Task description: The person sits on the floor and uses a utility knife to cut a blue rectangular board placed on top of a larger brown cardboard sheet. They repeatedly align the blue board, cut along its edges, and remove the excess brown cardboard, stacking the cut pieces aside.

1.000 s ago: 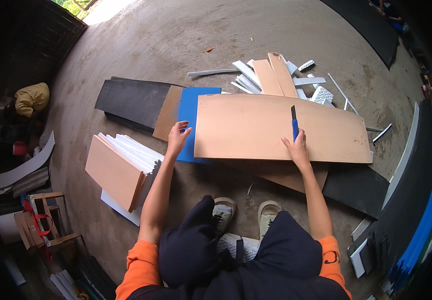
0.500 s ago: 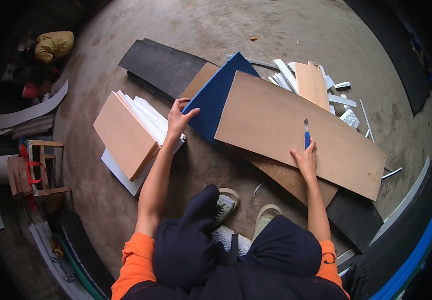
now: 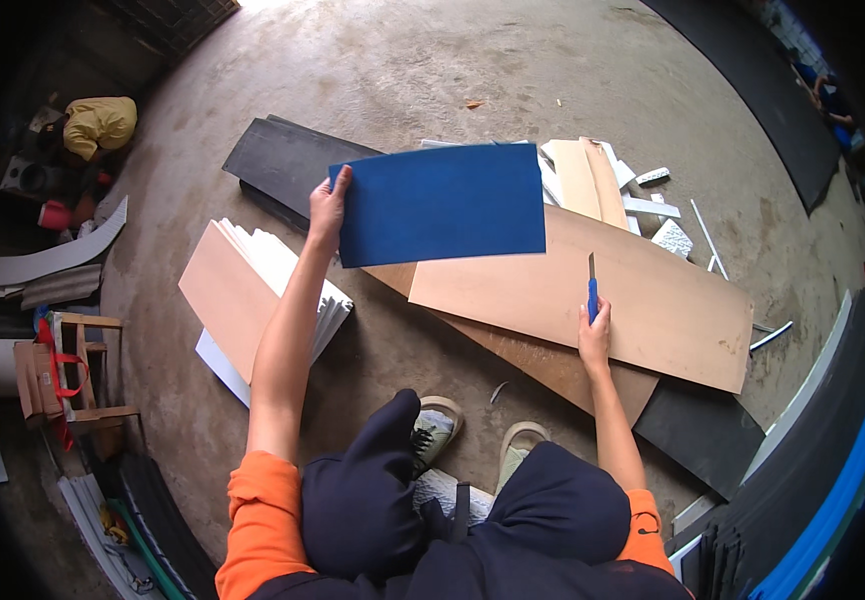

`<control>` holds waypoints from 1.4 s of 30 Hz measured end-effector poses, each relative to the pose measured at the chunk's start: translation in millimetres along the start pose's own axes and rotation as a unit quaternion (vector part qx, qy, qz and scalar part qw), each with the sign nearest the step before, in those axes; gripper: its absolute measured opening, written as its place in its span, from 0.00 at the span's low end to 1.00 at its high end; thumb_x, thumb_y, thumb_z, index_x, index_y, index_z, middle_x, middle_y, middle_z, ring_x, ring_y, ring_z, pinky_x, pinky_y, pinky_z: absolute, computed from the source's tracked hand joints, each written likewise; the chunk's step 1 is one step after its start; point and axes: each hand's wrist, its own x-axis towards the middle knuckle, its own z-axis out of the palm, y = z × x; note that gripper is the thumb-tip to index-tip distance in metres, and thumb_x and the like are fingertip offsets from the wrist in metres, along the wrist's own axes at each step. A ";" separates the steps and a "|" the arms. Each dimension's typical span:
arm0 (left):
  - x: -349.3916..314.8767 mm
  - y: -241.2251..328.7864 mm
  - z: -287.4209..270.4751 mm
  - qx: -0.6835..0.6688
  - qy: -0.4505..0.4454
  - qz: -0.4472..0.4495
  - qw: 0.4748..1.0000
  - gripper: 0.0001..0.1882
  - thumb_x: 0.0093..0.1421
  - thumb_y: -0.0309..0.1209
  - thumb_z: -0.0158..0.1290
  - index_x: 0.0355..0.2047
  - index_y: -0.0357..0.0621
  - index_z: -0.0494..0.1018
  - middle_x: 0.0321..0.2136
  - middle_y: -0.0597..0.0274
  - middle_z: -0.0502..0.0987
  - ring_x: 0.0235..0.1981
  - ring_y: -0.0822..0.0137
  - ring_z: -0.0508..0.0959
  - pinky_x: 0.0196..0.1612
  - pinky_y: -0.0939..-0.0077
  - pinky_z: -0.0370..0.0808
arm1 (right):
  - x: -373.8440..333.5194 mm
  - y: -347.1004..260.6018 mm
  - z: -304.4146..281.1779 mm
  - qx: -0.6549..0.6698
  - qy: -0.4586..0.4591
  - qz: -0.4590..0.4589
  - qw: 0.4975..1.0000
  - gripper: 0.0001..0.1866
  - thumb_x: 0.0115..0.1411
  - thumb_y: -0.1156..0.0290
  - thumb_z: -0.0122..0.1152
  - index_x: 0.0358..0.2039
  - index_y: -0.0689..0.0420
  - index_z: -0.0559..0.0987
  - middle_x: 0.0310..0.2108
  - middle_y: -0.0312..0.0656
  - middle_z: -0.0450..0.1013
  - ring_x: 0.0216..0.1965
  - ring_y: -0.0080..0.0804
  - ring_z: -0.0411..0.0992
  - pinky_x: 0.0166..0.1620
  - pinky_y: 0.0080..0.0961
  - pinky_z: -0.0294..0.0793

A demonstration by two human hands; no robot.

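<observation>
My left hand (image 3: pixel 328 205) grips the left edge of a flat, rectangular blue sheet (image 3: pixel 443 205), thumb on its face. The sheet is held up above the boards, with its broad side facing me. My right hand (image 3: pixel 596 328) is closed round the blue handle of a utility knife (image 3: pixel 593 292), its blade out and pointing away from me. Beneath that hand lies a long tan board (image 3: pixel 643 295), resting on a brown board (image 3: pixel 533 365) and dark sheets (image 3: pixel 703 435).
To the left sits a stack of tan and white sheets (image 3: pixel 233 280). White offcuts (image 3: pixel 673 238) are scattered beyond the tan board. A small wooden frame (image 3: pixel 103 365) stands at far left; a person in yellow (image 3: pixel 100 125) crouches behind. Long black and blue sheets (image 3: pixel 833 480) line the right.
The blue sheet has been lifted and turned flat toward me, off the boards. My left hand moved up and left with it. My right hand has risen off the tan board, still holding the knife.
</observation>
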 end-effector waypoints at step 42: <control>-107.7 -113.9 36.2 0.112 -0.156 -0.213 0.958 0.17 0.58 0.43 0.48 0.37 0.41 0.63 0.28 0.64 0.71 0.29 0.75 0.71 0.33 0.80 0.70 | 48.4 -19.4 -97.0 -0.317 -0.096 0.037 0.943 0.21 0.45 0.60 0.64 0.31 0.62 0.68 0.35 0.48 0.65 0.43 0.46 0.63 0.45 0.39 0.62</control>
